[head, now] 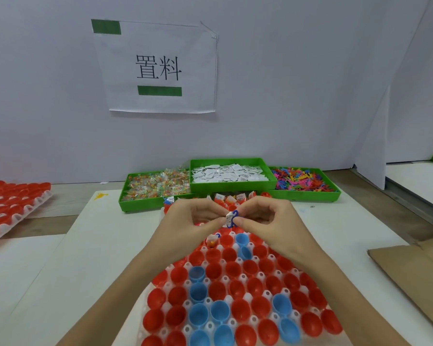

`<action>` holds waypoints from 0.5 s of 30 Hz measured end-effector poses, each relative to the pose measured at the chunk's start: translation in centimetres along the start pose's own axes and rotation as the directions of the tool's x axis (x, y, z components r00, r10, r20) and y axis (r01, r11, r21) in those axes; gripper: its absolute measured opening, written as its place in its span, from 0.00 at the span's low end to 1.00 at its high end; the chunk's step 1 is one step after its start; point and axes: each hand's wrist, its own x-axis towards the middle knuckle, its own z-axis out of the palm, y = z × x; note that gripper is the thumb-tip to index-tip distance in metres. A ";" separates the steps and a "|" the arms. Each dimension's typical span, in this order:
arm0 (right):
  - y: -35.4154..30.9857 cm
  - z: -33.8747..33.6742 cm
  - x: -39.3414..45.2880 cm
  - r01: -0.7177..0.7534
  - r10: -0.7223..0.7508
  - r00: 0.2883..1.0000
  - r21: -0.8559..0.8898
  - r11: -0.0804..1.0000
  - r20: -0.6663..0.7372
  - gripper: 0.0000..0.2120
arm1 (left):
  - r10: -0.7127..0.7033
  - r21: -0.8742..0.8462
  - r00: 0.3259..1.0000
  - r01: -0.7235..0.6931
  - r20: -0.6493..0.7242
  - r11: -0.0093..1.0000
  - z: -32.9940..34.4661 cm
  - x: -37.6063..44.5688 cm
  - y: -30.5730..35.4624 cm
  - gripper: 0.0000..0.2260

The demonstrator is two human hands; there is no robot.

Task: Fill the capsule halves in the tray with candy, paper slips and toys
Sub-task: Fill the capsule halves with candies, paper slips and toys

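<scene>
White tabletop [105, 245] station: both hands, left hand [185, 222] and right hand [265, 221], pinch a paper slip [228, 219] with a blue toy [234, 218] above the capsule tray [235, 290]; a loosened pinch risks dropping them between cups.

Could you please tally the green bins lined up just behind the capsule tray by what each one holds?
Candy bin: 1
Paper slip bin: 1
Toy bin: 1
Total: 3
</scene>
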 end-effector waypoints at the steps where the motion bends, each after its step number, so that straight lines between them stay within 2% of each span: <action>1: 0.4 0.0 0.0 -0.013 0.013 1.000 -0.030 0.999 -0.008 0.05 | 0.011 0.100 1.000 -0.012 0.002 0.995 0.3 0.5 0.0 0.04; 4: 1.4 0.3 0.1 -0.051 0.046 0.998 -0.144 0.988 -0.039 0.06 | 0.030 0.300 0.999 -0.038 0.033 0.953 1.3 1.2 -0.7 0.03; 7: 2.2 0.8 0.1 -0.052 0.050 0.999 -0.242 0.969 -0.017 0.05 | 0.023 0.408 0.998 -0.048 0.065 0.912 1.7 1.6 -1.7 0.04; 10: 2.4 1.4 0.1 -0.019 0.024 1.000 -0.292 0.956 0.014 0.05 | 0.001 0.566 0.996 -0.050 0.087 0.823 1.4 1.7 -2.0 0.02; 15: 2.5 1.8 0.5 -0.002 0.007 1.000 -0.325 0.946 0.015 0.06 | -0.017 0.618 0.996 -0.045 0.093 0.785 1.4 1.9 -2.0 0.02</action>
